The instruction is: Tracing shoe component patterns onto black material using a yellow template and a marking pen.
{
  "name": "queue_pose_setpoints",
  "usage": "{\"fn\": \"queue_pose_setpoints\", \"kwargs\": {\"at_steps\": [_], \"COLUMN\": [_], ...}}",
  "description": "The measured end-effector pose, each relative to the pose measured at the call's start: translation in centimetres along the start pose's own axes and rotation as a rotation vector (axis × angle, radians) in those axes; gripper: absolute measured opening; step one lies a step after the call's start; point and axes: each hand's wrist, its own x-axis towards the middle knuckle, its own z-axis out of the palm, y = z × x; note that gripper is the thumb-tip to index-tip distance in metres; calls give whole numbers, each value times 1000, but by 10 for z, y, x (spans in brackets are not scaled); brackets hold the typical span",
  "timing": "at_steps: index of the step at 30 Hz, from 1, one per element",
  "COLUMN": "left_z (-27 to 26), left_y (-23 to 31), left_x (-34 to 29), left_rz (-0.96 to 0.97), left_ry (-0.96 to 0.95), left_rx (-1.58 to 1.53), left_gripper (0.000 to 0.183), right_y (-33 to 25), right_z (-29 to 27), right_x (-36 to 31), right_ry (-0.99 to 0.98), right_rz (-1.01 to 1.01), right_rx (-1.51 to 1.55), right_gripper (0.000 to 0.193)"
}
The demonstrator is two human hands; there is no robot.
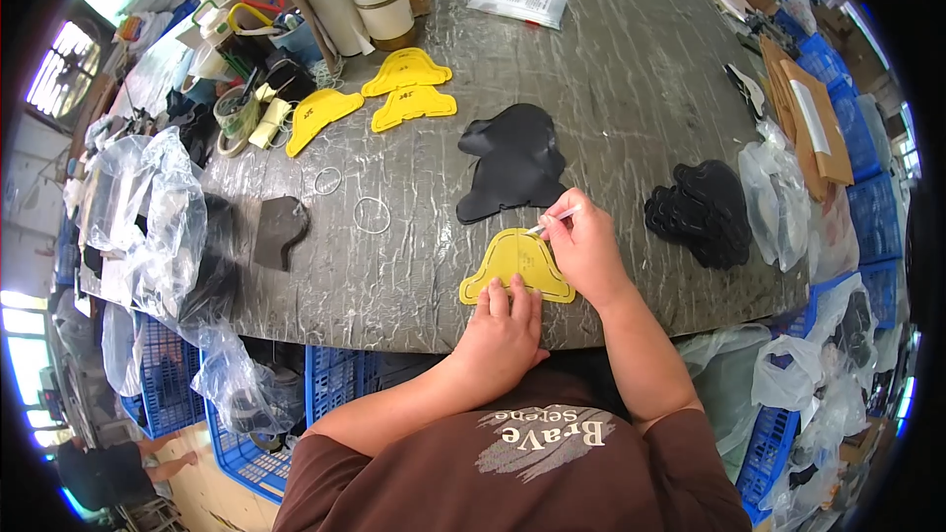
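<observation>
A yellow bell-shaped template (503, 258) with slots along its edge lies near the table's front edge. My left hand (501, 333) rests flat on its lower part, fingertips pressing it down. In a pinch, my right hand (589, 251) holds a slim whitish pen (562, 217), its tip at the template's upper right edge. Whether black material lies under the template I cannot tell. Just beyond it sit black cut pieces (512, 163), loosely overlapping. To the right, a pile of black pieces (700, 212) is stacked.
Several yellow templates (409, 106) lie at the far left, near white cups (382, 5) and scissors (258, 15). A dark cut piece (282, 232) and thin rings (371, 216) lie left. Clear plastic bags (774, 192) flank the table (611, 69); blue crates (246, 448) stand below.
</observation>
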Motion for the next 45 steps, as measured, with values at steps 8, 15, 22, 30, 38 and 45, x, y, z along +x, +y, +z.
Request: {"fn": "queue_pose_setpoints", "kwargs": {"at_steps": [8, 15, 22, 30, 38, 45], "left_z": [-2, -4, -3, -6, -4, -5], "left_y": [0, -1, -1, -1, -1, 0], "left_x": [0, 0, 0, 1, 0, 1], "left_rz": [-1, 4, 2, 7, 2, 4], "left_ry": [1, -10, -1, 4, 1, -18], "left_rx": [17, 8, 5, 17, 25, 41], "left_gripper": [75, 75, 75, 76, 76, 76], "right_y": [9, 10, 13, 11, 10, 10], "right_z": [-8, -14, -18, -25, -32, -40], "right_x": [-12, -27, -47, -68, -78, -87], "right_ry": [55, 67, 67, 88, 91, 110], "right_rz": [-2, -59, -6, -45, -5, 10], "right_rx": [-13, -23, 42, 40, 55, 17], "right_gripper": [10, 9, 7, 8, 8, 8]}}
